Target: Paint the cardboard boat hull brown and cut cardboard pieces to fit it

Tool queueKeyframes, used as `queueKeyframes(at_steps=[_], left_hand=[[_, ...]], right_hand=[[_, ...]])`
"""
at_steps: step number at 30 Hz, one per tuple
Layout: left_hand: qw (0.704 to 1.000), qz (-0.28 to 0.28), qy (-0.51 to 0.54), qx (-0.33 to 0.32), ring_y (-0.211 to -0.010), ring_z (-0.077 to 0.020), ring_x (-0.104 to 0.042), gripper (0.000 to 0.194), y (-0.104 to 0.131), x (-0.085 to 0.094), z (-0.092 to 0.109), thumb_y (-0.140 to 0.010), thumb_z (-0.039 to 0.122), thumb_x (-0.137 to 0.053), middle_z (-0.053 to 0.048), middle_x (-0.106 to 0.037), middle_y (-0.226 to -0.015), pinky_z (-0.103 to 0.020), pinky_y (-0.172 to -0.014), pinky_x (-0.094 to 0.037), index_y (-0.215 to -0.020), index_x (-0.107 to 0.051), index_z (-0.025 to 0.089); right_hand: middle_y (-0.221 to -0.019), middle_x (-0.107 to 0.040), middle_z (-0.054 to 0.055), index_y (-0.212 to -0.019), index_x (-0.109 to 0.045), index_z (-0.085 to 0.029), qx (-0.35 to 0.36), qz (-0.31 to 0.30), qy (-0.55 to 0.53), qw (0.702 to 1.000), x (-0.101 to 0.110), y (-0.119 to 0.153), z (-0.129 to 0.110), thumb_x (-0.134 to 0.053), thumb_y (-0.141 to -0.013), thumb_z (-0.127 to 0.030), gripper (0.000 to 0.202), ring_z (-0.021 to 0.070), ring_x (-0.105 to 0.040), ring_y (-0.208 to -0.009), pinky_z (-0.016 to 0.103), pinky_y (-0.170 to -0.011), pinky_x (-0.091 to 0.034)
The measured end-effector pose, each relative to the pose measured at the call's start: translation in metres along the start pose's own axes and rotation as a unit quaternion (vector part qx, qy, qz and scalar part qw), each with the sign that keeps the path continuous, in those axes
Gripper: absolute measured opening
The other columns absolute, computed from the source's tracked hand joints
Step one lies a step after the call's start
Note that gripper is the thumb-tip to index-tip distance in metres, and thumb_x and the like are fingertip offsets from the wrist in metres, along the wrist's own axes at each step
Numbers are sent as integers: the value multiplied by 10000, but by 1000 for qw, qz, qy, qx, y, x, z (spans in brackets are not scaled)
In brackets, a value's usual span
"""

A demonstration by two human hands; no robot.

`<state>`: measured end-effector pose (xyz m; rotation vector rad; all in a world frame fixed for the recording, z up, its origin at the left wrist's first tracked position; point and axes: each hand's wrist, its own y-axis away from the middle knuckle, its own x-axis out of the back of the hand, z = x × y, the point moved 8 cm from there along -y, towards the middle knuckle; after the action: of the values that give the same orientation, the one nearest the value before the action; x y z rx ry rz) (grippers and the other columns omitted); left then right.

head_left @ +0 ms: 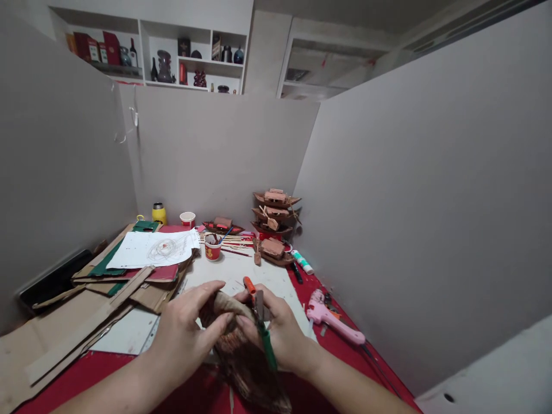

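Note:
A dark brown boat-shaped piece (245, 365) with a curved tan strip (230, 303) at its upper end is held low in front of me. My left hand (190, 322) grips its left side, fingers and thumb around the tan strip. My right hand (280, 333) closes on the right side, its thumb on the strip. Against the right hand's fingers is a tool with an orange tip and green handle (267, 345), which that hand also holds. The far end of the brown piece points down toward the frame's bottom edge.
Stacked brown model boats (276, 214) stand at the back right. A paper cup (213, 248) sits near thin sticks. The pink glue gun (334, 322) lies on the right. Cardboard sheets (92, 328) and a drawing (150, 248) cover the left. Grey partitions (409, 201) enclose the table.

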<state>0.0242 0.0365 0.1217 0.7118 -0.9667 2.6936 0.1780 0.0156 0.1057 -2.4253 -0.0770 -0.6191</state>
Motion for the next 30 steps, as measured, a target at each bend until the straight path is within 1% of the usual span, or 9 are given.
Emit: queueKeyframes(at_steps=[3,6,8,18,21,24,25,27,30], left_hand=[[999,1,-28,-28,-1028,-284,-594,401,-6,4,6,-758,304,-752,-97,-671,-1073,-384,-902,-448,-1148,-683,242],[992,-106,63,11,-912,-236,-620,172,-9,-14,5,-844,306,-661,-63,-692,-956,-327,-827,-468,-981,-712,217],[980,-158,115,34,-807,-207,-621,170,-7,-24,5,-895,323,-594,-44,-692,-852,-295,-754,-468,-896,-708,197],[981,-155,115,-4,-771,-185,-598,185,-1,-21,15,-910,309,-569,-51,-659,-819,-276,-715,-441,-829,-671,177],[976,-145,148,60,-719,-168,-573,210,1,-21,3,-891,358,-599,-28,-629,-764,-259,-671,-433,-802,-658,177],[949,-119,236,170,-654,-145,-533,263,5,-17,-18,-846,432,-648,-2,-588,-709,-229,-593,-417,-795,-631,174],[939,-111,262,192,-646,-140,-526,279,6,-16,-23,-831,446,-663,1,-583,-703,-223,-581,-416,-794,-623,173],[930,-100,285,209,-646,-139,-525,297,8,-13,-29,-814,457,-681,-2,-584,-704,-219,-579,-422,-792,-618,168],[943,-89,259,188,-633,-132,-507,291,8,-8,-31,-825,451,-671,-5,-584,-694,-210,-563,-409,-800,-640,163]], right_hand=[[-829,-605,14,-923,-546,-188,-15,-10,-18,1000,2,1,0,-630,-804,-246,157,155,-557,-718,268,-678,-479],[-759,-547,-11,-885,-550,-181,-29,-22,-35,999,1,2,0,-633,-798,-253,141,130,-485,-645,244,-605,-441],[-726,-521,-23,-871,-562,-176,-44,-28,-48,997,1,4,1,-638,-803,-273,141,120,-455,-619,232,-578,-421],[-870,-567,40,-920,-594,-174,-107,-26,-198,974,2,14,1,-620,-863,-474,306,177,-566,-797,282,-735,-493],[-898,-594,50,-955,-600,-173,-112,-28,-182,977,9,13,8,-631,-855,-480,324,184,-592,-808,289,-734,-499],[-819,-627,42,-950,-571,-171,-183,-9,-99,978,30,12,37,-607,-845,-513,359,178,-609,-680,279,-602,-485],[-768,-625,28,-917,-569,-173,-212,-7,-18,977,39,13,50,-598,-844,-501,337,171,-596,-640,275,-581,-473],[-755,-647,20,-849,-591,-184,-257,-31,220,940,56,17,75,-583,-840,-437,253,184,-606,-695,275,-634,-460],[-779,-709,94,-825,-650,-155,-291,-57,307,904,64,28,106,-612,-771,-274,135,249,-645,-749,307,-651,-433]])
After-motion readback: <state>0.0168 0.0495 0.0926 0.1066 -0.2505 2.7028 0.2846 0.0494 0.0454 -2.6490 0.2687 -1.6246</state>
